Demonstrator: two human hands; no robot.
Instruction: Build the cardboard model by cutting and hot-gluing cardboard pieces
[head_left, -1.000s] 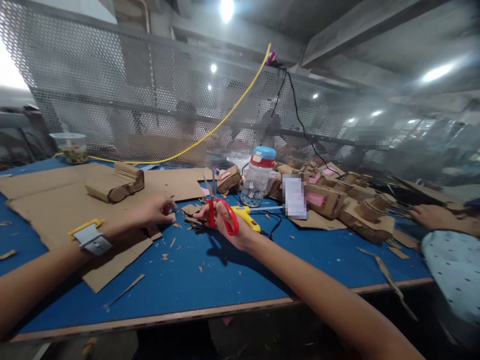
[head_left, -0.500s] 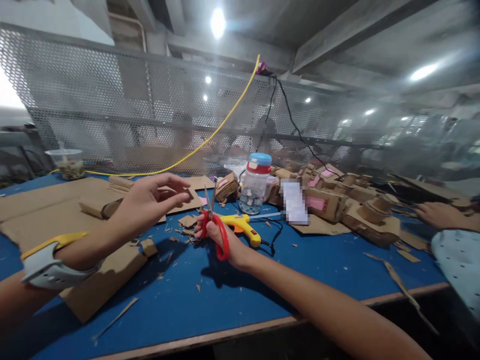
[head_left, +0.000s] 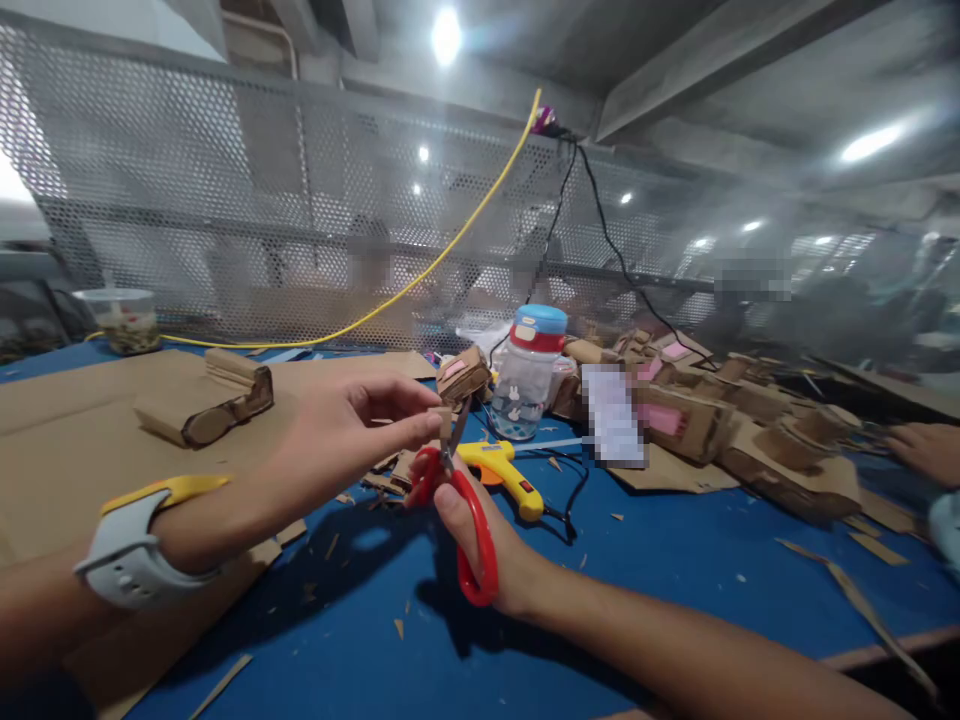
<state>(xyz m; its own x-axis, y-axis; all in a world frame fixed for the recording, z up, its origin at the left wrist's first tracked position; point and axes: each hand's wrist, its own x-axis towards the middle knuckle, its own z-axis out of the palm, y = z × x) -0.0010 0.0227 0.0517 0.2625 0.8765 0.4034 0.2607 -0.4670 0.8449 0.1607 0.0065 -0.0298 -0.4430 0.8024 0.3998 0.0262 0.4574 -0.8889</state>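
My left hand (head_left: pixel 352 435) is raised above the blue table (head_left: pixel 660 560) and pinches a small cardboard piece (head_left: pixel 444 419) between thumb and fingertips. A white and yellow watch (head_left: pixel 127 545) sits on that wrist. My right hand (head_left: pixel 487 545) grips red-handled scissors (head_left: pixel 457 500), whose blades point up and meet the small piece. Both hands are close together over scattered cardboard scraps (head_left: pixel 390 470).
A yellow glue gun (head_left: pixel 506 470) with a black cord lies just behind the scissors. A clear bottle (head_left: pixel 529 370) with a blue and red lid stands beyond it. Cardboard models (head_left: pixel 720 430) pile up at right, flat cardboard sheets (head_left: pixel 67 440) at left. Another person's hand (head_left: pixel 926 450) rests at far right.
My left hand picked a small cardboard piece off the table and lifted it to the right. My right hand brought the scissors up so the blades reach that piece.
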